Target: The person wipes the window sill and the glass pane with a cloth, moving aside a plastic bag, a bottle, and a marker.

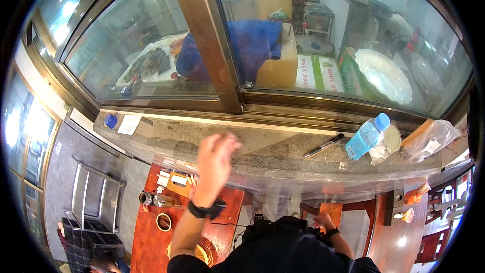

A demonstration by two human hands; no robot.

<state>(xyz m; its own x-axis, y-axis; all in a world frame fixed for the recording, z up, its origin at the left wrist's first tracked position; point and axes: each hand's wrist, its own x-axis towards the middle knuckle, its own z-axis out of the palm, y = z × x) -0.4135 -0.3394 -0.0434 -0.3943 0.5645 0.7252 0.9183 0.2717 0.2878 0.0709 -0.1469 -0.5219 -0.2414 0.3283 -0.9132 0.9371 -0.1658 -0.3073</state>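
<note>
My left hand [217, 155] is raised at the front edge of a stone window ledge [265, 151]. Motion blurs its loosely bent fingers, and nothing shows in them. A dark band circles that wrist. Low beside my body, my right hand [323, 221] is near a wooden chair [330, 211]; its fingers look curled, and whether they touch the chair is unclear. On the ledge lie a black marker pen [323, 146] and, at the left, a paper note [129, 124] with writing beside a blue cap-like object [110, 121]. A blue-capped plastic bottle [366, 136] stands right of the pen.
Sliding glass windows [151, 45] rise behind the ledge. A clear plastic bag [432, 140] sits at its right end. Below left, a red wooden table [147, 242] holds a jar [166, 201], a tissue box [178, 184] and a bowl [164, 222]. Another person [106, 264] is at lower left.
</note>
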